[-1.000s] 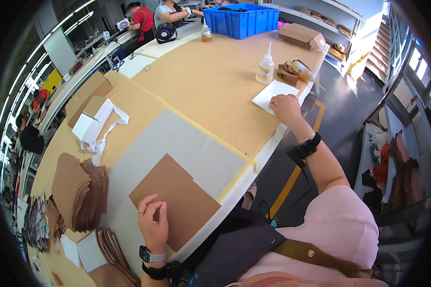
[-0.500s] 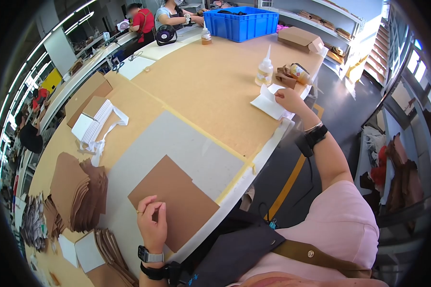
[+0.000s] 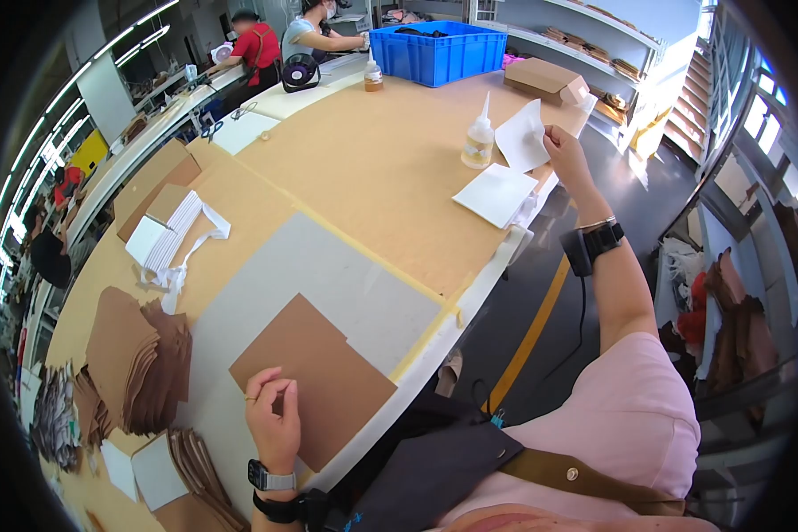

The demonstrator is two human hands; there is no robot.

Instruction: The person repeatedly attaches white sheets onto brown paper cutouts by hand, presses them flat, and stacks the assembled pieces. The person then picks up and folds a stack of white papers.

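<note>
My right hand pinches a thin white sheet by its edge and holds it raised at the far right side of the table. Below it lies a white stack of sheets, near the table edge. A glue bottle with a pointed nozzle stands just left of the raised sheet. My left hand is loosely closed, thumb near the bent fingers, over the left edge of a brown panel. I see nothing between its fingers. The panel lies flat on a grey mat.
At left are stacks of brown pieces, folded white pieces and a cardboard box. A blue crate, a second bottle and a brown carton stand at the back. Two people work beyond the table.
My right hand has lifted the white sheet off the stack, up and to the right. My left hand stays by the brown panel. The view has shifted slightly.
</note>
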